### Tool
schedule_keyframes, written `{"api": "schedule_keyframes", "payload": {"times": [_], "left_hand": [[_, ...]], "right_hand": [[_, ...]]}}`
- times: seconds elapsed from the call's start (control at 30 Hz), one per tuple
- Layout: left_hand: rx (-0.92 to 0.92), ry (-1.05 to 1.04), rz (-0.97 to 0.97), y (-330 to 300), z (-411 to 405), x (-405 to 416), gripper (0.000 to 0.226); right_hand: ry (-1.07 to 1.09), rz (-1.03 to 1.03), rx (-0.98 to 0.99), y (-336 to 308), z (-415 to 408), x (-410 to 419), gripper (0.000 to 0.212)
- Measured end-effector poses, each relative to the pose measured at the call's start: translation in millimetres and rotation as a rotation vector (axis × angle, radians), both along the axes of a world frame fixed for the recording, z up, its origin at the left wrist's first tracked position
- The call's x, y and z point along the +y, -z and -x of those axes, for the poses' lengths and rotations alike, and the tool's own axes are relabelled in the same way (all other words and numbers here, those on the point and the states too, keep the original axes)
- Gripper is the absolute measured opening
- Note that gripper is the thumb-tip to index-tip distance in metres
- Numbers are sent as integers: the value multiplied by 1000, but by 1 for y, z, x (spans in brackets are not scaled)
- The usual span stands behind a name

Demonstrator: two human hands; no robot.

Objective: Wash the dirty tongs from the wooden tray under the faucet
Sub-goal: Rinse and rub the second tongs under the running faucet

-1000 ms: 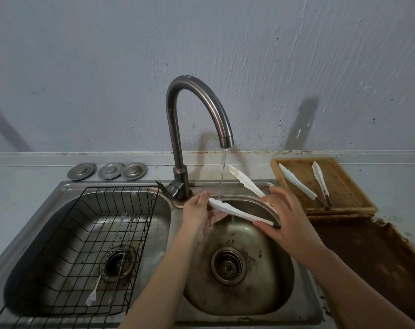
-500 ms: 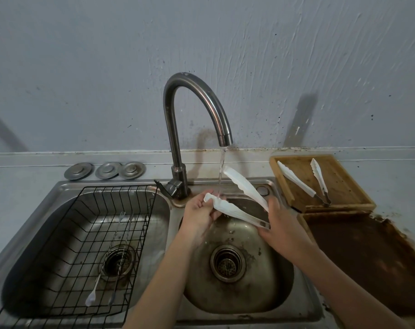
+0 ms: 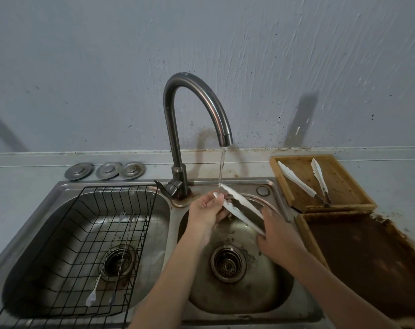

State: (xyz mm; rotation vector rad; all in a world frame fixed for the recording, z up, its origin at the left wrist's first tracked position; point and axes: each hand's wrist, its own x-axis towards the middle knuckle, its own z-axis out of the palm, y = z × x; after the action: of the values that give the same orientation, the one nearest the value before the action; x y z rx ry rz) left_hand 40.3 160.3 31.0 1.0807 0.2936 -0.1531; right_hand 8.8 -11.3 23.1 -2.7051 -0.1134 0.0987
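Your left hand (image 3: pixel 207 210) rubs the tip of white tongs (image 3: pixel 239 208) under the running faucet (image 3: pixel 197 110); your right hand (image 3: pixel 278 236) grips their hinge end. A second pair (image 3: pixel 303 181) waits unwashed in the wooden tray (image 3: pixel 351 186).

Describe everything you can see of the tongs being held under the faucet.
The held tongs are white, plastic-looking, with two long slim arms spread in a narrow V and scalloped tip edges. They slant over the right sink basin, tips up by the water stream, which lands on the upper arm. The left hand pinches the lower arm near its tip; the right hand grips the hinge end, hiding it.
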Motion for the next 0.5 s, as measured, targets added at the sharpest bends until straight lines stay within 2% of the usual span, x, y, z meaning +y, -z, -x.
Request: {"api": "schedule_keyframes", "payload": {"times": [0.07,0.13,0.23,0.37,0.43,0.5], "left_hand": [[43,-68,-18,-1,-2,-4,9],[83,-106,-31,0,-6,-5,16],[152,-78,-82,4,-9,0,14],[196,-30,-184,6,-14,6,26],[166,-68,-107,-1,-19,9,23],[152,-162,112,-11,-23,12,22]], "right_hand": [[-27,-33,24,3,2,11,26],[-46,-128,53,4,2,20,18],[-85,-247,113,0,-1,25,17],[-142,-312,173,1,-3,28,13],[-145,-340,188,4,-2,30,10],[-144,-353,208,7,-1,31,9]]}}
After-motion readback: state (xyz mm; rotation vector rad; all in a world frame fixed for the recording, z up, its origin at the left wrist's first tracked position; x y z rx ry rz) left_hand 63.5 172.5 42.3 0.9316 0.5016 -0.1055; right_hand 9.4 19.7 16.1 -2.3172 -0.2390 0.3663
